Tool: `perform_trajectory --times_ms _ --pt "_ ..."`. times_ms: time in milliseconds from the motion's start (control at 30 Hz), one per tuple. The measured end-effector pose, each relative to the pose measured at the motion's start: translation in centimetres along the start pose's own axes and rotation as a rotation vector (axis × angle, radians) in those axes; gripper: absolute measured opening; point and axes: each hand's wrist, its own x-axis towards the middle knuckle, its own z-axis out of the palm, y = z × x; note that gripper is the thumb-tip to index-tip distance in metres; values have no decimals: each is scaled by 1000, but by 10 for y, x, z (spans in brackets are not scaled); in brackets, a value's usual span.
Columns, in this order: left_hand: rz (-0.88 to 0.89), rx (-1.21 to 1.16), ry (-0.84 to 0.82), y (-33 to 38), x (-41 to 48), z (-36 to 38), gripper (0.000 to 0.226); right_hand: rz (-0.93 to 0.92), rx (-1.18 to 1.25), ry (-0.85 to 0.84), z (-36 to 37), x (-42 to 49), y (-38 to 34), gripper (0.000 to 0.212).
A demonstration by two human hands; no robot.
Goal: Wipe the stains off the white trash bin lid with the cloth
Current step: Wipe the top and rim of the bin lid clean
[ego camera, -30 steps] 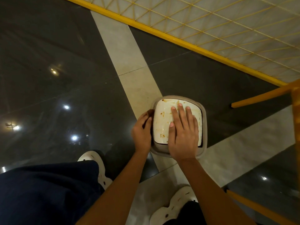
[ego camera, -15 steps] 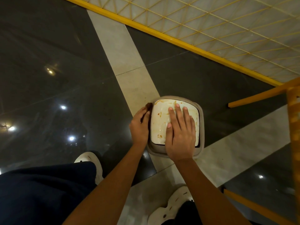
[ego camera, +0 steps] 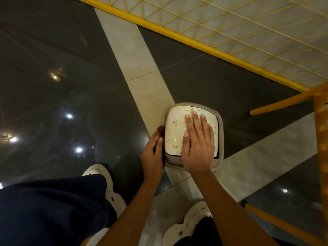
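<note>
Right grip point(ego camera: 198, 148), fingers flat, steadies lid point(ego camera: 174, 121) centre-frame. Left grip point(ego camera: 152, 155) apparently clutches dark cloth point(ego camera: 160, 130) at lid's left edge; advise sweeping inward across stains point(ego camera: 175, 146).

The dark glossy floor point(ego camera: 62, 71) is mirroring spots of light; pale bands point(ego camera: 136, 57) are crossing it; the trash bin point(ego camera: 220, 132) is standing at their junction; a white left shoe point(ego camera: 99, 172) and right shoe point(ego camera: 188, 223) are resting nearby.

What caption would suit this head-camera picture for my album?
Right hand flat on the stained white lid, left hand gripping a dark cloth at the bin's left edge.
</note>
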Motion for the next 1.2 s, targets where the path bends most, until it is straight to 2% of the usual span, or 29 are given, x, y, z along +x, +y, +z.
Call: perform_trajectory --times_ms 100,233,367,600,733,933,1067,1200 --pt "-82 -41 38 -8 -23 -1 32 5 9 1 -1 0 -1 58" --pt "-46 3 46 7 2 3 29 0 9 -3 0 0 -1 53" --pt "-109 -14 72 12 11 10 30 4 10 1 0 1 0 55" --pt "-277 -213 185 19 -44 8 30 1 4 3 -1 0 -1 59" --pt "-190 -217 187 25 -40 12 29 -6 5 5 -1 1 -1 55" --pt "-253 -156 198 23 -24 11 27 -6 4 4 -1 1 0 57" --pt "-215 -219 182 28 -46 7 24 -3 2 6 -1 -1 0 58" --pt "-197 -159 193 26 -33 10 24 -7 -6 2 0 0 0 57"
